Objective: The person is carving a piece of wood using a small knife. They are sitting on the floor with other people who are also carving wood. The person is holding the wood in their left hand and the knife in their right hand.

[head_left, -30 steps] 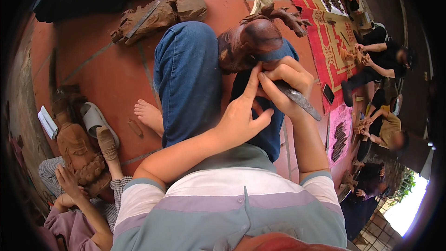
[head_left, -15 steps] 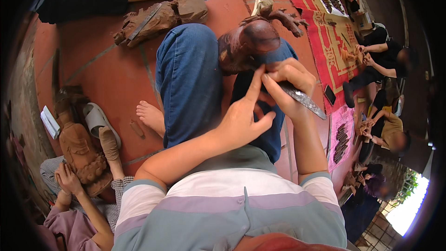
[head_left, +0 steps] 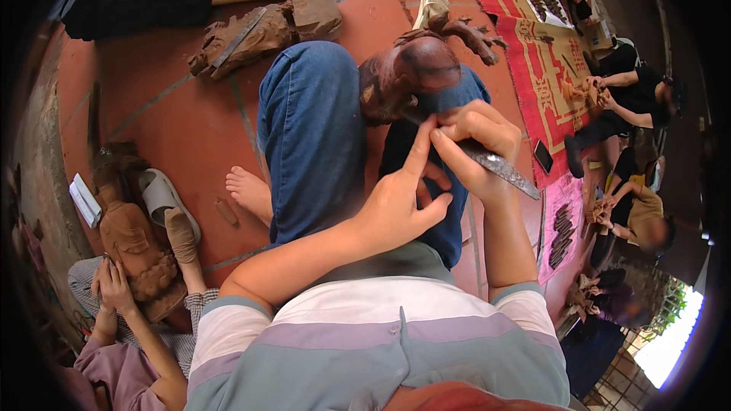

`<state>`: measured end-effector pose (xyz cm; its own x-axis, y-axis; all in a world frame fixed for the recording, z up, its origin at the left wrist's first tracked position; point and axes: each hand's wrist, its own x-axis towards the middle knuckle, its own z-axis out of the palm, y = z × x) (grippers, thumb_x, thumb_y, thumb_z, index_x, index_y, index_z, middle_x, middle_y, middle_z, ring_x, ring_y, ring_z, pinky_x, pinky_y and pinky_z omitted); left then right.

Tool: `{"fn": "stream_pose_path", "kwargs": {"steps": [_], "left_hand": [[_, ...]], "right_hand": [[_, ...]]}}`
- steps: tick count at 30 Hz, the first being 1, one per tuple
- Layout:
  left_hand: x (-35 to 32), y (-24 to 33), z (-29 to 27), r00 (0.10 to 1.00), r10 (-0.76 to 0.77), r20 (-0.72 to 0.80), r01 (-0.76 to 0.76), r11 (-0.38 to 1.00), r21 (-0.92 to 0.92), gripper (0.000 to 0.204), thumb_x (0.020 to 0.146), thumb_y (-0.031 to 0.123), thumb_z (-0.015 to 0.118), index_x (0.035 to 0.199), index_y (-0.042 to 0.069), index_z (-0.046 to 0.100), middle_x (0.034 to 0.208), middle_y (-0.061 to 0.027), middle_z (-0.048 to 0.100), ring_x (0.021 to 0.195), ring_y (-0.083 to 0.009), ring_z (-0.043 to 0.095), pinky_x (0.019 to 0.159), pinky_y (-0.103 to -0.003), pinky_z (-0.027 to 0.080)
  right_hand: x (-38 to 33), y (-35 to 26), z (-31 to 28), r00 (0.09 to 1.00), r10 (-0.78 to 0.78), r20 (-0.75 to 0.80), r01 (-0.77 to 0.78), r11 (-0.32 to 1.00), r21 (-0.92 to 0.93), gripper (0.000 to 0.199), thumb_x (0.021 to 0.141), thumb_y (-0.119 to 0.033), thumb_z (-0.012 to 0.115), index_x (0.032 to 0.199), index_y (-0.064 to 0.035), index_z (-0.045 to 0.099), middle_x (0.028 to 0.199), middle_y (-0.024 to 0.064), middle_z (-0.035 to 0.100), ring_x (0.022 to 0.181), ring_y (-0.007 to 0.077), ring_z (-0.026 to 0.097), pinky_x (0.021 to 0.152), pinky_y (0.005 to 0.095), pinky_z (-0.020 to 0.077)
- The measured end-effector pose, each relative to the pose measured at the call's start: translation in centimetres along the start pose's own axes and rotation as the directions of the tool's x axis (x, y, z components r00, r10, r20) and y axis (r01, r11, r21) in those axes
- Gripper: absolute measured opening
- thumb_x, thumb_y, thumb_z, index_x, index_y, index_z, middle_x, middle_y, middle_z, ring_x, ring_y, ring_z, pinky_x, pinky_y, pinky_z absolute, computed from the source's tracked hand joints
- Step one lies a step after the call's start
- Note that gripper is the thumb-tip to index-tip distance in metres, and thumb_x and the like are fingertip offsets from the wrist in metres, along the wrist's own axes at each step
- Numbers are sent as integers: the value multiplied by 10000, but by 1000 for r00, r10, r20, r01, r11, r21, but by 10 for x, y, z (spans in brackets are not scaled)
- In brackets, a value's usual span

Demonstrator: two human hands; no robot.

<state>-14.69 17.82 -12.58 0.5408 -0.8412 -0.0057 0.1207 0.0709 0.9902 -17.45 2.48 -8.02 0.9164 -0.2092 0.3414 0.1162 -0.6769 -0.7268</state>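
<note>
My right hand (head_left: 481, 144) is closed around a dark, speckled metal carving chisel (head_left: 504, 169), whose back end sticks out past the hand toward the lower right. The tool's front end points at a reddish-brown wood carving (head_left: 407, 76) with a rounded, smooth top and branching parts. This carving rests between my knees, upon the jeans. With its index finger stretched along to the chisel's front part, my left hand (head_left: 392, 209) touches the tool there; its thumb stands apart. The exact contact between blade and wood is partly hidden by my fingers.
Another rough carving (head_left: 251, 34) with a flat tool on it lies at the upper left. At the left, a person's hands (head_left: 114, 289) rest by a carved figure (head_left: 133, 232). On the right are a red-yellow mat (head_left: 556, 87), phone (head_left: 542, 156), pink cloth (head_left: 572, 186) with several tools, and more people.
Both hands and the chisel have shifted very slightly; the grip looks the same. The carving stays between my knees, and the whole view has moved a little.
</note>
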Motion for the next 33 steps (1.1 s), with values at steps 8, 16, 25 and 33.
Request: {"fn": "stream_pose_path", "kwargs": {"steps": [8, 16, 25, 33], "left_hand": [[0, -6, 3, 1000, 5, 29, -6, 1000, 19, 1008, 779, 44, 624, 1477, 95, -101, 913, -118, 635, 656, -142, 615, 563, -233, 481], [1, -3, 2, 999, 19, -28, -18, 999, 48, 968, 756, 52, 649, 1486, 71, 13, 867, -117, 634, 606, -190, 612, 596, -290, 506], [6, -1, 1, 996, 39, -74, -33, 996, 78, 975, 763, 59, 640, 1486, 80, -14, 839, -114, 636, 596, -194, 614, 600, -293, 507], [4, -2, 1, 1000, 15, -9, -14, 994, 107, 991, 775, 42, 617, 1478, 78, -81, 897, -127, 648, 648, -167, 623, 587, -252, 492]], "right_hand": [[2, 0, -3, 1000, -3, 17, 4, 1000, -19, 101, 692, -13, 673, 656, -7, 579, 686, 90, 608, 596, 178, 591, 535, 277, 457], [-1, 2, 0, 1000, -4, -17, 4, 1000, 19, 94, 691, 5, 670, 658, -4, 582, 726, 98, 633, 610, 176, 602, 547, 269, 466], [4, 4, 6, 998, -26, -51, 27, 999, 20, 97, 689, 7, 669, 649, 0, 581, 713, 105, 621, 600, 173, 601, 550, 275, 469], [-1, 6, 5, 997, -22, -74, 25, 999, 39, 80, 691, 21, 673, 666, 5, 599, 741, 106, 643, 618, 163, 611, 570, 266, 477]]}}
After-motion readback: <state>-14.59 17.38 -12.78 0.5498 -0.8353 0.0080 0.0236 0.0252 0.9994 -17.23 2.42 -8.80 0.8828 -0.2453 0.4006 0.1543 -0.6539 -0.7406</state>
